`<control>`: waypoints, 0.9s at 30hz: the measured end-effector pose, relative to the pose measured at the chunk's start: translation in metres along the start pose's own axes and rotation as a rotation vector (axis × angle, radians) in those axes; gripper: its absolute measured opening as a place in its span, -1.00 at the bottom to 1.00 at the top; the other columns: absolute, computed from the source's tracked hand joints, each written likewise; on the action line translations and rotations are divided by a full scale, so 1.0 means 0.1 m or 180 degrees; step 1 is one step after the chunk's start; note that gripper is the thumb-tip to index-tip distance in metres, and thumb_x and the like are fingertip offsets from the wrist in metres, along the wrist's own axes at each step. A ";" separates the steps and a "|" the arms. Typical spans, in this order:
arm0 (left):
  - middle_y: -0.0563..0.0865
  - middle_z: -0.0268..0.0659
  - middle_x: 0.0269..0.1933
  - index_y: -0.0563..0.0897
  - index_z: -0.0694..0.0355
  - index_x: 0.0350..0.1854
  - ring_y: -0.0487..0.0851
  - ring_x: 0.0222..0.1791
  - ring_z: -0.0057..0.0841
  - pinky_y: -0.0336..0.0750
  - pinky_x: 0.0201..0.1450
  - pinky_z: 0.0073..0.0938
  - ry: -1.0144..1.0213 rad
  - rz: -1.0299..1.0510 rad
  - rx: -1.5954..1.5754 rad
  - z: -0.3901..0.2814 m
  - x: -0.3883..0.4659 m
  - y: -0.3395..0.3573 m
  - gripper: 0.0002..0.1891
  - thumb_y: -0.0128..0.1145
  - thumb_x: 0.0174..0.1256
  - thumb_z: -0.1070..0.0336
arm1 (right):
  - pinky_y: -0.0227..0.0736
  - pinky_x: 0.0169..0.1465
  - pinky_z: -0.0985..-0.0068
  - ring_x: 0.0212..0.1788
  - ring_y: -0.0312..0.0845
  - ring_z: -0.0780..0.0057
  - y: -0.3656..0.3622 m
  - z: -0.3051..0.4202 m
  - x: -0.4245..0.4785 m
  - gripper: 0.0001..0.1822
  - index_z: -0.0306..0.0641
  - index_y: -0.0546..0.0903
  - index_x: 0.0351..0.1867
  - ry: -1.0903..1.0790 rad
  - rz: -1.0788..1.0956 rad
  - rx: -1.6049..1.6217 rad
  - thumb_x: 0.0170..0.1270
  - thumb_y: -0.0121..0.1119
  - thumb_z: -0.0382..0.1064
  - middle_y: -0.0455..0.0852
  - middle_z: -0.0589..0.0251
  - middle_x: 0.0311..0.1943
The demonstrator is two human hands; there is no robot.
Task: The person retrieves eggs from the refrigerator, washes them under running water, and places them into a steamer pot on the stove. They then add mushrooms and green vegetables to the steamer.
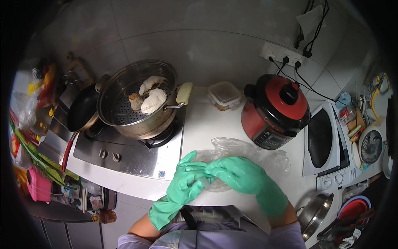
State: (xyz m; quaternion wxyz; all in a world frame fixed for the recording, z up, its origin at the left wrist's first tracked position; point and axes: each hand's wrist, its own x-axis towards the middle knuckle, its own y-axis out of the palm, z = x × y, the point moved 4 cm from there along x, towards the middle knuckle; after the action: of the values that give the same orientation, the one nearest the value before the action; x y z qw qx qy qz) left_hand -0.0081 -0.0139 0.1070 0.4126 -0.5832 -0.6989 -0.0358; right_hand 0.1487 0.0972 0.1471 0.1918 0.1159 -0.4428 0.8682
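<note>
Green rubber gloves cover both of my hands, which meet above the front edge of the white counter. My left hand (188, 180) has its fingers bent around a small translucent piece beside the thumb, which looks like part of the clear plastic bag (236, 146). From the right, my right hand (238, 174) reaches across with its fingertips bunched against the left fingers. Whatever lies between those fingertips is hidden. Crumpled and thin, the bag spreads over the counter beneath and behind both hands.
A steel steamer pot (143, 127) holding white buns (154, 101) stands on the gas stove (130, 155), beside a black frying pan (82, 109). Behind the bag are a lidded food container (224, 95) and a red electric pressure cooker (273, 112). A white microwave oven (332, 174) stands right.
</note>
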 end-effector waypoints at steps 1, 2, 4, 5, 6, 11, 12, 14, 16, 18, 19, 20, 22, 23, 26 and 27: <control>0.81 -0.30 -0.04 0.76 0.12 0.06 0.72 0.14 -0.24 0.19 0.57 0.12 0.0016 0.0117 -0.0078 0.01 -0.01 -0.02 -0.72 0.20 0.33 0.31 | 0.66 0.03 0.34 -0.01 0.74 0.23 0.04 -0.05 -0.05 -0.73 -0.29 0.76 0.00 -0.0035 0.0416 -0.0410 0.28 0.28 -0.33 0.79 0.09 -0.04; 0.81 -0.32 -0.10 0.77 0.10 0.04 0.73 0.08 -0.25 0.20 0.57 0.10 0.0100 0.0374 -0.0187 0.01 -0.02 -0.01 -0.73 0.22 0.33 0.29 | 0.67 0.03 0.29 -0.07 0.76 0.19 0.04 -0.11 -0.15 -0.74 -0.30 0.77 -0.03 -0.0066 0.0830 -0.0824 0.30 0.31 -0.28 0.80 0.08 -0.10; 0.80 -0.35 -0.22 0.79 0.08 0.01 0.76 -0.05 -0.28 0.24 0.56 0.05 0.0231 0.0874 -0.0410 -0.01 -0.09 0.03 -0.74 0.25 0.32 0.26 | 0.67 0.03 0.23 -0.10 0.77 0.15 0.10 -0.25 -0.27 -0.67 -0.29 0.75 0.01 0.0503 0.1749 -0.1519 0.31 0.35 -0.16 0.80 0.07 -0.13; 0.80 -0.32 -0.17 0.79 0.08 -0.04 0.75 -0.02 -0.23 0.26 0.54 0.05 0.0244 0.0983 -0.0283 -0.04 -0.13 0.08 -0.79 0.25 0.35 0.24 | 0.66 0.04 0.22 -0.08 0.77 0.14 0.12 -0.33 -0.34 -0.60 -0.27 0.72 0.09 0.1124 0.2231 -0.1814 0.30 0.37 -0.11 0.79 0.07 -0.10; 0.80 -0.29 -0.12 0.78 0.09 -0.09 0.74 0.02 -0.18 0.28 0.53 0.04 0.0257 0.1099 -0.0148 -0.09 -0.19 0.13 -0.83 0.26 0.38 0.22 | 0.65 0.05 0.21 -0.06 0.76 0.13 0.11 -0.39 -0.38 -0.52 -0.25 0.69 0.16 0.1750 0.2699 -0.2097 0.29 0.39 -0.05 0.78 0.07 -0.07; 0.75 -0.28 -0.21 0.68 0.07 0.12 0.76 -0.30 -0.21 0.41 0.40 -0.04 -0.0260 0.1655 0.1129 -0.01 -0.29 0.37 -0.72 0.22 0.43 0.17 | 0.56 0.25 0.16 0.24 0.61 0.07 -0.16 -0.28 -0.29 -0.12 -0.12 0.29 0.56 0.2300 0.0972 -0.1424 0.25 0.40 0.03 0.56 0.00 0.35; 0.74 -0.30 -0.25 0.66 0.08 0.16 0.75 -0.34 -0.24 0.42 0.39 -0.04 -0.0459 0.1802 0.1426 0.03 -0.29 0.39 -0.69 0.20 0.44 0.18 | 0.54 0.28 0.16 0.30 0.57 0.06 -0.18 -0.30 -0.32 -0.05 -0.11 0.21 0.61 0.2211 0.0788 -0.1192 0.25 0.40 0.03 0.50 -0.01 0.42; 0.71 -0.33 -0.34 0.62 0.10 0.25 0.73 -0.40 -0.30 0.44 0.35 -0.04 -0.0869 0.2081 0.2030 0.10 -0.32 0.41 -0.64 0.16 0.46 0.21 | 0.53 0.30 0.16 0.31 0.57 0.04 -0.18 -0.35 -0.33 -0.07 -0.12 0.22 0.61 0.2297 0.1045 -0.1365 0.26 0.39 0.03 0.48 -0.03 0.44; 0.68 -0.42 -0.44 0.63 0.18 0.26 0.71 -0.41 -0.38 0.34 0.45 0.01 -0.1038 0.2517 0.2409 0.09 -0.26 0.37 -0.64 0.04 0.51 0.22 | 0.53 0.30 0.17 0.28 0.59 0.03 -0.15 -0.40 -0.38 -0.09 -0.12 0.24 0.60 0.2296 0.1128 -0.1520 0.26 0.39 0.02 0.50 -0.03 0.42; 0.67 -0.41 -0.40 0.64 0.24 0.24 0.72 -0.29 -0.39 0.20 0.56 0.01 -0.0936 0.2437 0.2404 -0.02 -0.19 0.34 -0.61 0.03 0.53 0.16 | 0.55 0.27 0.18 0.21 0.64 0.03 -0.06 -0.49 -0.50 -0.12 -0.13 0.28 0.58 0.2211 0.1027 -0.1641 0.27 0.39 0.00 0.58 0.00 0.36; 0.67 -0.41 -0.38 0.65 0.27 0.23 0.72 -0.23 -0.40 0.13 0.61 0.02 -0.0883 0.2399 0.2400 -0.06 -0.16 0.34 -0.60 0.03 0.53 0.14 | 0.56 0.26 0.18 0.19 0.65 0.03 -0.01 -0.58 -0.53 -0.14 -0.14 0.31 0.56 0.2581 0.1023 -0.0968 0.27 0.39 -0.01 0.61 0.02 0.32; 0.70 -0.35 -0.28 0.64 0.26 0.24 0.72 -0.12 -0.38 0.05 0.64 0.03 -0.0848 0.2336 0.2262 -0.10 -0.15 0.34 -0.59 0.02 0.54 0.13 | 0.56 0.26 0.19 0.16 0.67 0.04 0.04 -0.66 -0.54 -0.17 -0.16 0.34 0.53 0.2928 0.1008 -0.0282 0.27 0.39 -0.01 0.64 0.04 0.28; 0.76 -0.23 -0.09 0.63 0.25 0.25 0.70 0.09 -0.33 -0.11 0.70 0.05 -0.0817 0.2211 0.2002 -0.15 -0.18 0.32 -0.59 0.00 0.56 0.11 | 0.58 0.23 0.20 0.12 0.69 0.05 0.13 -0.67 -0.38 -0.24 -0.19 0.39 0.49 0.2944 0.1328 -0.0289 0.29 0.37 -0.04 0.70 0.06 0.19; 0.72 -0.16 0.05 0.63 0.21 0.27 0.65 0.20 -0.29 -0.16 0.71 0.07 -0.0666 0.2203 0.2225 -0.15 -0.25 0.34 -0.59 -0.02 0.57 0.11 | 0.59 0.20 0.21 0.10 0.70 0.06 0.21 -0.61 -0.21 -0.27 -0.20 0.42 0.46 0.2607 0.1645 -0.0993 0.30 0.36 -0.06 0.72 0.07 0.14; 0.44 0.04 0.52 0.59 0.07 0.38 0.34 0.58 -0.15 -0.30 0.71 0.14 -0.0666 0.2752 0.2694 -0.17 -0.48 0.42 -0.57 -0.06 0.60 0.10 | 0.62 0.15 0.20 0.04 0.73 0.06 0.45 -1.01 -0.44 -0.35 -0.23 0.44 0.43 0.2099 0.1605 -0.2116 0.35 0.31 -0.11 0.74 0.04 0.06; 0.44 0.04 0.52 0.56 0.11 0.41 0.32 0.59 -0.15 -0.30 0.71 0.13 -0.0704 0.2823 0.2685 -0.18 -0.53 0.41 -0.54 -0.05 0.59 0.07 | 0.62 0.14 0.19 0.01 0.74 0.07 0.45 -0.97 -0.38 -0.36 -0.22 0.45 0.42 0.2040 0.1585 -0.2149 0.35 0.31 -0.12 0.75 0.03 0.04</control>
State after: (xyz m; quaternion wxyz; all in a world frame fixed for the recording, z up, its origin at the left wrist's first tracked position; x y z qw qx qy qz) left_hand 0.0345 -0.0520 0.0686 0.5082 -0.6050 -0.3827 0.4787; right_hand 0.1601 0.1432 0.0440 0.1322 -0.3323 -0.6310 0.6884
